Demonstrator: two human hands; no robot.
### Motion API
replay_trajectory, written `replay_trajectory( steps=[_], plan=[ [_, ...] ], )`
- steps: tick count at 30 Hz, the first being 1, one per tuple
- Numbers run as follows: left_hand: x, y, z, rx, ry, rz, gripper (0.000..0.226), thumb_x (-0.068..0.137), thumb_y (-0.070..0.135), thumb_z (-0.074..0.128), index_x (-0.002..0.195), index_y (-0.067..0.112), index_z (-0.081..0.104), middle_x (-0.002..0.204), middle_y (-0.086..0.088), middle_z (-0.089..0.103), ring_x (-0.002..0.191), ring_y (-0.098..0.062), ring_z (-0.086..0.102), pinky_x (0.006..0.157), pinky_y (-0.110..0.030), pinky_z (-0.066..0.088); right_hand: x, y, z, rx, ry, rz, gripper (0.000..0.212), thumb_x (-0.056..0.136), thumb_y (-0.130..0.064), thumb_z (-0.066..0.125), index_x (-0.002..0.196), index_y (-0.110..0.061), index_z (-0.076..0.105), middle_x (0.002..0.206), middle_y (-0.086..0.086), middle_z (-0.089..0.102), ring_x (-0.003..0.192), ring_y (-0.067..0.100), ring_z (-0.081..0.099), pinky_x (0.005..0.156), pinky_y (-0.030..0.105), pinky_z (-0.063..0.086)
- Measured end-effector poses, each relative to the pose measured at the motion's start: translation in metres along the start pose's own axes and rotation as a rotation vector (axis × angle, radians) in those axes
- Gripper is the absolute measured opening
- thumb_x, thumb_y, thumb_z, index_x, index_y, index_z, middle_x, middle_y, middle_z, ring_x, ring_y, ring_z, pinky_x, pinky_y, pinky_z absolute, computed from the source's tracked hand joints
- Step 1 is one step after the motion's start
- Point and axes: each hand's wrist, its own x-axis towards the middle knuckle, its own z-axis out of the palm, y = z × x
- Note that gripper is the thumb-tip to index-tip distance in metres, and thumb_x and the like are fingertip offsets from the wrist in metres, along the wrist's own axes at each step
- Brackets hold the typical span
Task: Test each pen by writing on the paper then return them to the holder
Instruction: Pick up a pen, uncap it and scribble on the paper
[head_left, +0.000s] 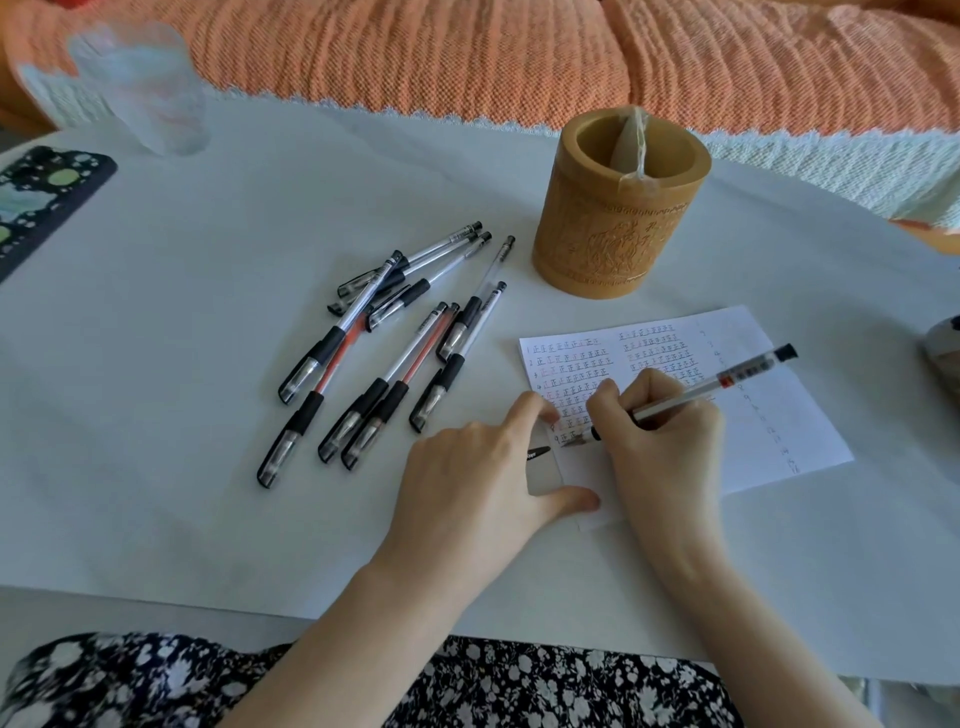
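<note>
Right hand (660, 431) pinches slim clear pen (727, 379) on paper (769, 415); left hand (467, 478) presses flat.

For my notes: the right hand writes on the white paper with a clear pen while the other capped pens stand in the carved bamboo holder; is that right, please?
Not quite: the head view shows the other capped clear-barrelled pens lying in a pile on the white table beside the carved cylindrical bamboo holder, not in it. The rest is right.

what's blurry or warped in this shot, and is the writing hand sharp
Head view: the glass at top left is smeared by blur; the table looks bowed by wide-angle distortion; the right hand, its pen and the paper are sharp.
</note>
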Motion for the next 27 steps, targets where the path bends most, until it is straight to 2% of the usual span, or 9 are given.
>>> replay_trajectory(
  steps=[2,8,12,18,24,27],
  plan=[
    [0.0002,0.0004,-0.0001,0.009,-0.008,-0.004,0.064,0.066,0.077,0.054,0.117,0.041,0.039,0.058,0.008,0.036,0.082,-0.017,0.063,0.060,-0.029,0.031,0.0003,0.0003,-0.0004,-0.004,-0.004,0.004,0.035,0.081,-0.009,0.062,0.053,-0.007,0.040,0.049,0.002,0.033,0.046,0.008,0.028,0.043,0.018,0.023],
    [0.0014,0.0005,0.0005,0.008,-0.011,-0.009,0.064,0.066,0.076,0.054,0.117,0.041,0.039,0.061,0.008,0.039,0.083,-0.017,0.063,0.060,-0.029,0.031,0.0002,-0.0006,0.0001,-0.008,-0.011,0.002,0.036,0.081,-0.008,0.061,0.056,0.002,0.039,0.050,0.006,0.034,0.046,0.009,0.028,0.043,0.019,0.023],
    [0.0005,-0.0004,0.0006,-0.023,0.002,-0.004,0.064,0.066,0.076,0.055,0.116,0.041,0.039,0.074,0.008,0.056,0.085,-0.018,0.064,0.061,-0.029,0.032,0.0002,-0.0004,0.0002,-0.032,-0.018,-0.019,0.036,0.080,-0.006,0.061,0.053,-0.007,0.037,0.048,0.003,0.032,0.045,0.008,0.028,0.044,0.019,0.023],
    [0.0006,0.0006,0.0008,-0.007,-0.008,-0.006,0.063,0.066,0.076,0.055,0.115,0.041,0.039,0.056,0.011,0.033,0.082,-0.018,0.063,0.060,-0.029,0.031,0.0000,-0.0012,-0.0014,-0.011,-0.020,-0.011,0.036,0.080,-0.004,0.060,0.053,-0.006,0.037,0.050,0.005,0.031,0.047,0.009,0.026,0.043,0.018,0.021],
    [0.0010,0.0002,0.0012,-0.002,-0.011,-0.013,0.063,0.065,0.076,0.055,0.116,0.041,0.039,0.057,0.009,0.035,0.082,-0.018,0.063,0.061,-0.029,0.032,0.0001,-0.0003,-0.0012,-0.027,-0.023,-0.029,0.038,0.079,-0.003,0.059,0.052,-0.011,0.034,0.047,-0.001,0.028,0.046,0.008,0.024,0.043,0.017,0.020],
    [0.0010,0.0003,0.0005,0.004,-0.016,-0.013,0.063,0.066,0.076,0.054,0.116,0.041,0.039,0.056,0.010,0.034,0.082,-0.018,0.063,0.061,-0.029,0.031,-0.0002,-0.0006,-0.0013,-0.025,-0.024,-0.037,0.037,0.081,-0.005,0.060,0.053,-0.008,0.036,0.050,0.004,0.029,0.047,0.009,0.023,0.043,0.018,0.019]
  ],
)
